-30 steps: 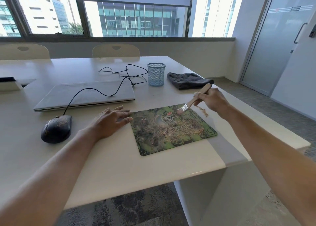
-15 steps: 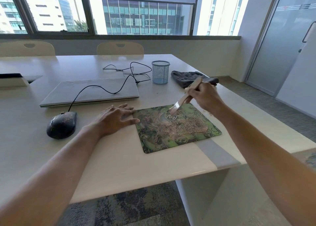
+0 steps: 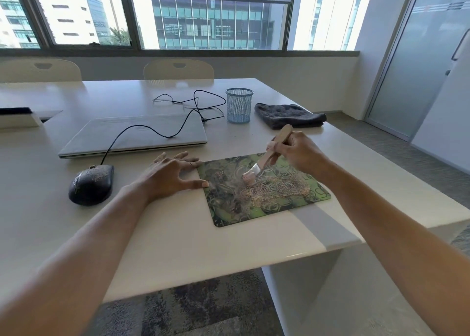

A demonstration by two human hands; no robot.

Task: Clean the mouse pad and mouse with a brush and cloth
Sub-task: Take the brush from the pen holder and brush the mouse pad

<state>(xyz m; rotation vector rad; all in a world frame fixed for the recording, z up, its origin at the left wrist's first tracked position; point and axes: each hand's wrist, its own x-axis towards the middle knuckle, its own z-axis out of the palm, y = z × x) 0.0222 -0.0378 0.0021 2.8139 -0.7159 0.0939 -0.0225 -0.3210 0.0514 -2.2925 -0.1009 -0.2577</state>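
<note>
Right hand clamps a wooden-handled brush, bristles on the green patterned mouse pad; debris lies just nearer the person. Left hand, fingers spread, pins the pad's left edge.

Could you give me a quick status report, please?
Right hand gripping brush, bristles on mouse pad. Left hand open, pinning pad's edge. Mouse, cloth untouched. Nothing obstructing.

Bare bench in front of the mouse pad; behind it, laptop, mesh cup and cloth.
</note>
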